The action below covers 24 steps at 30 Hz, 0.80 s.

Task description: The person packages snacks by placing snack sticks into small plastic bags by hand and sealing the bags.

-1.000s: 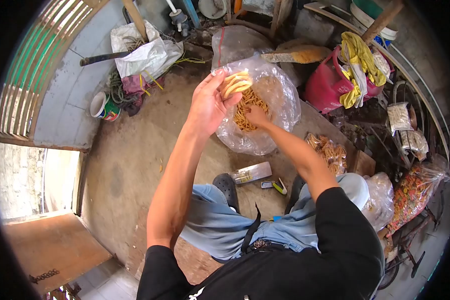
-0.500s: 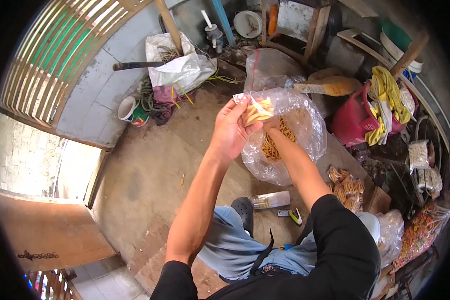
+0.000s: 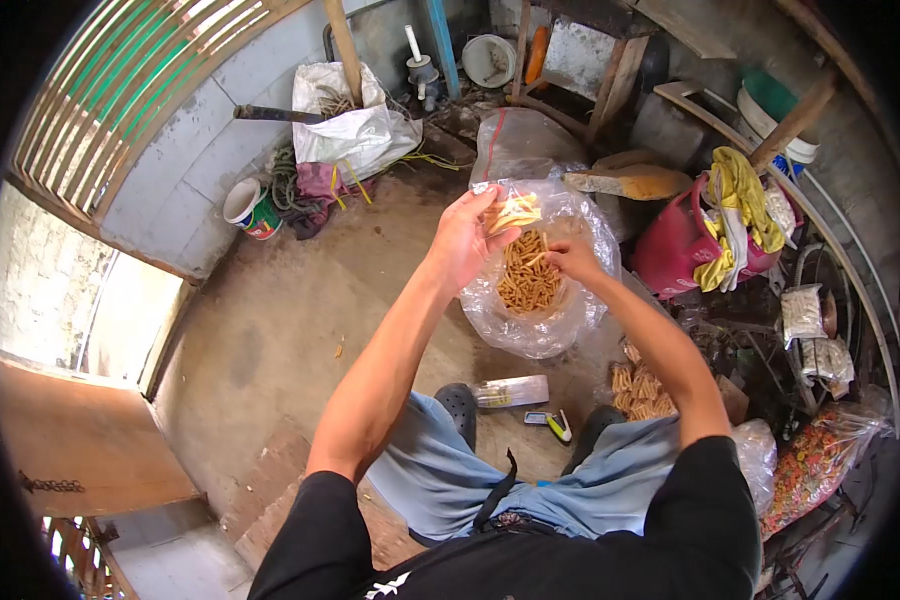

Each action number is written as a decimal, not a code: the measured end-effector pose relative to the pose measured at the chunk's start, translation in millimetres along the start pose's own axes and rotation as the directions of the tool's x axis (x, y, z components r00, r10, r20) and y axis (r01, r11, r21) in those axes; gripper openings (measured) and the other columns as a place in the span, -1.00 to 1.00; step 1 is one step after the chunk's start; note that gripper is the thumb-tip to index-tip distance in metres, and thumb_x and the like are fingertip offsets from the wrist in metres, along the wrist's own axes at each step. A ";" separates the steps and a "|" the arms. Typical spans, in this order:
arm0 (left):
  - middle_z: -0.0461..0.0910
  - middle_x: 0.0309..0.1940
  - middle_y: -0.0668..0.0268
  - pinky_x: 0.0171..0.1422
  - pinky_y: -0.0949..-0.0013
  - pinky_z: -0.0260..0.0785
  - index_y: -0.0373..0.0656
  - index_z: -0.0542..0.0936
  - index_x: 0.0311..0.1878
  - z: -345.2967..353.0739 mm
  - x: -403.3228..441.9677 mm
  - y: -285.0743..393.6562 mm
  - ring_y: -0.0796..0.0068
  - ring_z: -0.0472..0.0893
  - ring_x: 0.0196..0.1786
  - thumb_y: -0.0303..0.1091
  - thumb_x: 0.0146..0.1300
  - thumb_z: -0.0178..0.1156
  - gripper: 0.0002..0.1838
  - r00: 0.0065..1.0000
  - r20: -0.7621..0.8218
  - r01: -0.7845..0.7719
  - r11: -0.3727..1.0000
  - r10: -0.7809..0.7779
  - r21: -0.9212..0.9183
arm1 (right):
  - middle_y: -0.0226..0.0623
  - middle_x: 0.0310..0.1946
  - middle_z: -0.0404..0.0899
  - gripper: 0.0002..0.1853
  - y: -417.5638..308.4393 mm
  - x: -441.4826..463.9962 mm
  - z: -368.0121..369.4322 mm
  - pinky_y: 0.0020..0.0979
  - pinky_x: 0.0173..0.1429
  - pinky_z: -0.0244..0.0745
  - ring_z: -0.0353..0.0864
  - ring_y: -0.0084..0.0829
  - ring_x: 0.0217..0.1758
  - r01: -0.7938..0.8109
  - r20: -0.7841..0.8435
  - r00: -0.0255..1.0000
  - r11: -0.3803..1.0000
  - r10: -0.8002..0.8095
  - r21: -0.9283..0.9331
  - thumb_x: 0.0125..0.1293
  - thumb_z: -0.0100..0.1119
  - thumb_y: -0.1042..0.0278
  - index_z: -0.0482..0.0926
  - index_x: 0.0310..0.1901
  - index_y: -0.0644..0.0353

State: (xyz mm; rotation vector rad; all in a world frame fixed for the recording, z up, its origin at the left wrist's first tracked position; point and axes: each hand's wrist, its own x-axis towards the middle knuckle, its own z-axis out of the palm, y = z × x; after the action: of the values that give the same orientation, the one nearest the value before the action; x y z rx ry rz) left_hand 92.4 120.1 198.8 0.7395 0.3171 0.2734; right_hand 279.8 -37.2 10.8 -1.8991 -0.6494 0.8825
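Observation:
My left hand (image 3: 467,235) is closed on a small clear plastic bag (image 3: 515,208) with pale yellow snack sticks inside, held up over the rim of a large clear plastic bag (image 3: 540,338). That large bag stands open on the floor and holds a heap of brown snack sticks (image 3: 527,280). Over the right side of the heap is my right hand (image 3: 575,259), its fingers drawn together. Whatever lies between those fingertips is too small to make out.
A clear plastic packet (image 3: 511,391) and a green stapler (image 3: 559,427) lie between my feet. To the right are another bag of snack sticks (image 3: 640,392), a bag of colourful snacks (image 3: 820,465) and a red tub (image 3: 678,243). A white sack (image 3: 365,135) stands at the back left.
My right hand has come up out of the snack heap and shifted right, baring more of the sticks. My left hand still holds the small bag in nearly the same place.

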 end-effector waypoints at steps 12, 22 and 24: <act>0.61 -0.08 0.23 -0.16 0.32 0.63 -0.10 0.45 -0.11 10.0 -13.6 -9.9 0.38 0.64 -0.08 -0.24 0.43 -0.07 -0.82 0.995 0.079 0.050 0.996 -0.056 0.076 | -0.36 -0.23 0.65 -0.72 -156.4 -187.9 -59.8 -0.62 -0.34 0.41 0.52 -0.68 -0.31 0.462 -0.488 0.825 0.839 -0.286 0.289 0.29 0.22 0.39 0.60 0.00 0.29; 0.57 0.00 0.15 -0.07 0.29 0.62 -0.10 0.45 -0.08 25.0 -27.0 -20.7 0.28 0.62 0.02 -0.19 0.45 -0.09 -0.78 0.979 0.181 0.077 0.990 -0.097 0.116 | -0.28 -0.18 0.68 -0.72 -153.4 -194.5 -34.9 -0.64 -0.40 0.38 0.51 -0.72 -0.34 0.556 -0.455 0.795 0.782 -0.402 0.280 0.29 0.20 0.43 0.59 0.02 0.29; 0.57 -0.02 0.16 -0.06 0.26 0.62 -0.11 0.44 -0.07 26.1 -28.6 -23.5 0.28 0.61 0.02 -0.20 0.45 -0.09 -0.78 0.975 0.191 0.092 0.990 -0.112 0.112 | -0.30 -0.19 0.68 -0.73 -153.1 -191.6 -29.7 -0.65 -0.42 0.37 0.49 -0.72 -0.35 0.554 -0.449 0.798 0.782 -0.402 0.285 0.30 0.19 0.43 0.59 0.02 0.29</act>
State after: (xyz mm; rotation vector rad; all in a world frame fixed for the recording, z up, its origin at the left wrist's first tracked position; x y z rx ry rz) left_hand 79.0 77.4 205.9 0.8417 0.1809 0.0858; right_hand 175.3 -125.0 216.7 -1.3632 -0.6280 0.2759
